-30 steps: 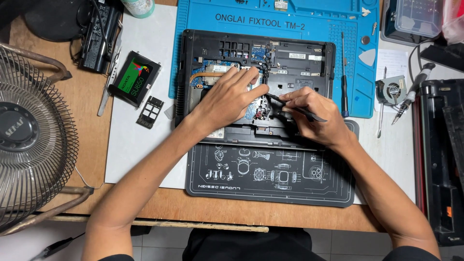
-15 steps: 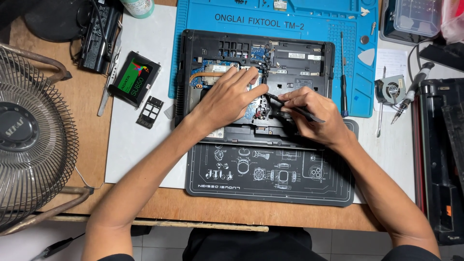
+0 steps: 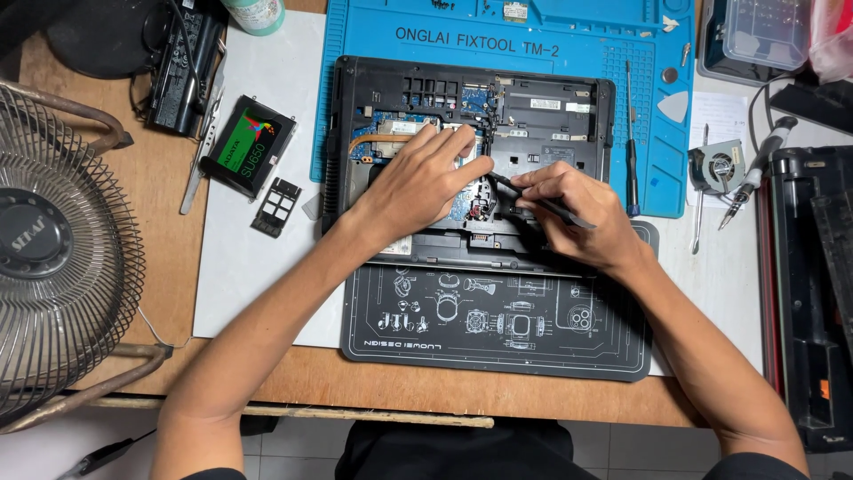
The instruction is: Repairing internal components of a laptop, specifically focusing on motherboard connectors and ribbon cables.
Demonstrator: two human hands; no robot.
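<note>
An opened black laptop base [image 3: 551,107] lies bottom-up on the bench, its circuit board and copper heat pipe exposed. My left hand [image 3: 425,178] rests flat on the board near the middle, fingers spread and pressing down. My right hand [image 3: 569,213] pinches a thin black tool [image 3: 499,182], held like a pen. Its tip touches the board just right of my left fingertips. What lies under the tip is hidden by my fingers.
A blue work mat [image 3: 542,36] sits behind the laptop and a dark grey mat [image 3: 498,329] in front. A black drive with a green label [image 3: 247,144] and a small black bracket [image 3: 277,204] lie at left, beside a wire-caged fan [image 3: 53,249]. A screwdriver [image 3: 631,142], a small cooling fan [image 3: 716,167] and a second dark device [image 3: 809,293] are at right.
</note>
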